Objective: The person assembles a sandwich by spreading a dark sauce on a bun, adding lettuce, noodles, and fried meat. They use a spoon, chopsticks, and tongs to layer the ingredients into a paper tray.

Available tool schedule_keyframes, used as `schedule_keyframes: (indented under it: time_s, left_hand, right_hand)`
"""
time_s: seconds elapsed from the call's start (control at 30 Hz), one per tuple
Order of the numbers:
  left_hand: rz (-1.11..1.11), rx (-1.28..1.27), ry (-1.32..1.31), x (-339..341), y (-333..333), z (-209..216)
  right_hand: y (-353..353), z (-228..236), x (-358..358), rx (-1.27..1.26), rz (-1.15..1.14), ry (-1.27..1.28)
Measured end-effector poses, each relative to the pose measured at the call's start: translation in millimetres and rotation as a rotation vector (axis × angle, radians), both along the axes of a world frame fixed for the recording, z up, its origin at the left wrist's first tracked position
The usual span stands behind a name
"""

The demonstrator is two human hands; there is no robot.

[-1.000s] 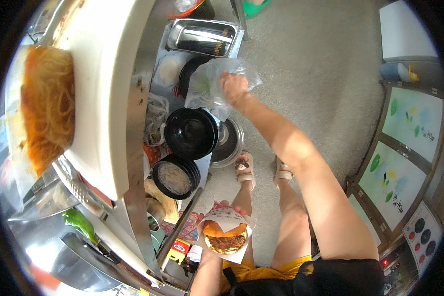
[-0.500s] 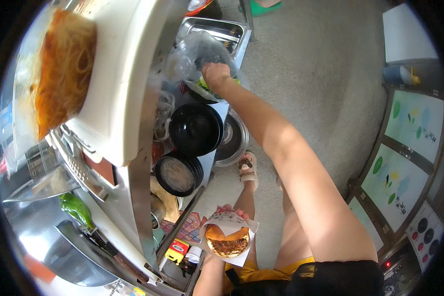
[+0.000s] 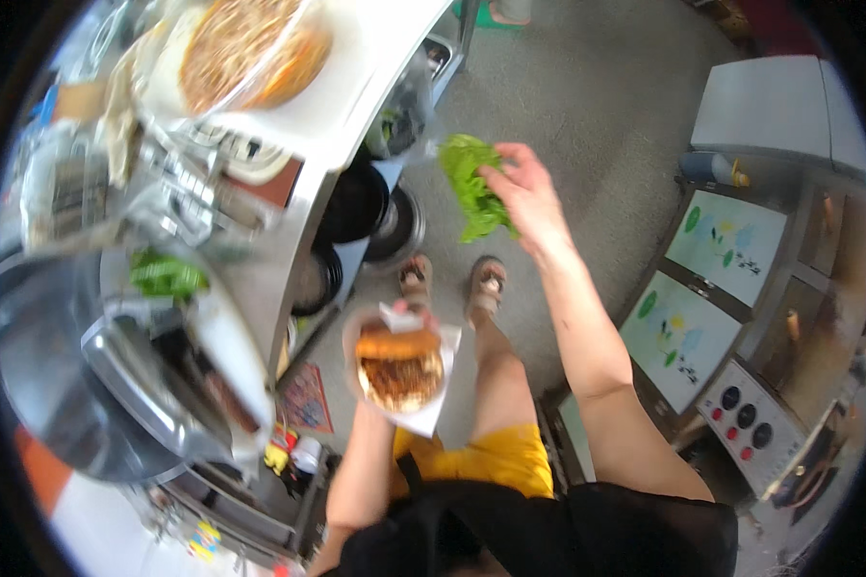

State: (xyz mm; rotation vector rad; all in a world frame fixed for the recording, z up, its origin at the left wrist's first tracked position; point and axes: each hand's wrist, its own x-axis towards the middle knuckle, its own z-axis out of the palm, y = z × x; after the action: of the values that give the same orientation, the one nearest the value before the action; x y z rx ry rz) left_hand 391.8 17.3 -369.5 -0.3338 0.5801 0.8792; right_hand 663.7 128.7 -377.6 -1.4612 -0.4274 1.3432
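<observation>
While the left hand (image 3: 392,332) cups an open bun (image 3: 400,365) at six o'clock, right hand (image 3: 524,197) fingers pinch lettuce (image 3: 471,183); step: topping, requiring careful placement onto the bun

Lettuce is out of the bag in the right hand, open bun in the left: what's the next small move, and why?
Probably bring the right hand down and across to lay the lettuce leaf on the open bun that the left hand holds on white paper. The leaf hangs free, pinched in the fingers and clear of the counter, and the bun shows only fried filling, no greens.
</observation>
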Motion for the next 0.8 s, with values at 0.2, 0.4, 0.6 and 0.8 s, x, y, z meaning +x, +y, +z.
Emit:
schedule_keyframes:
  time_s: [0.2, 0.4, 0.6, 0.8]
  left_hand:
    - [-0.09, 0.248, -0.08, 39.9, 17.6, 83.4]
    - [-0.025, 0.311, -0.119, 86.1, 20.9, 198.4]
    - [0.107, 0.397, -0.189, 96.6, 4.9, 249.0]
    - [0.113, 0.589, -0.055, 76.7, -7.0, 268.0]
  right_hand:
    - [-107.8, 210.4, 8.9, 0.193, 0.152, 0.007]
    - [-148.6, 318.9, -34.9, 0.206, 0.179, -0.002]
    - [-162.5, 334.5, -85.6, 0.502, 0.03, -0.399]
    - [-173.0, 369.9, -93.7, 0.538, 0.145, -1.208]
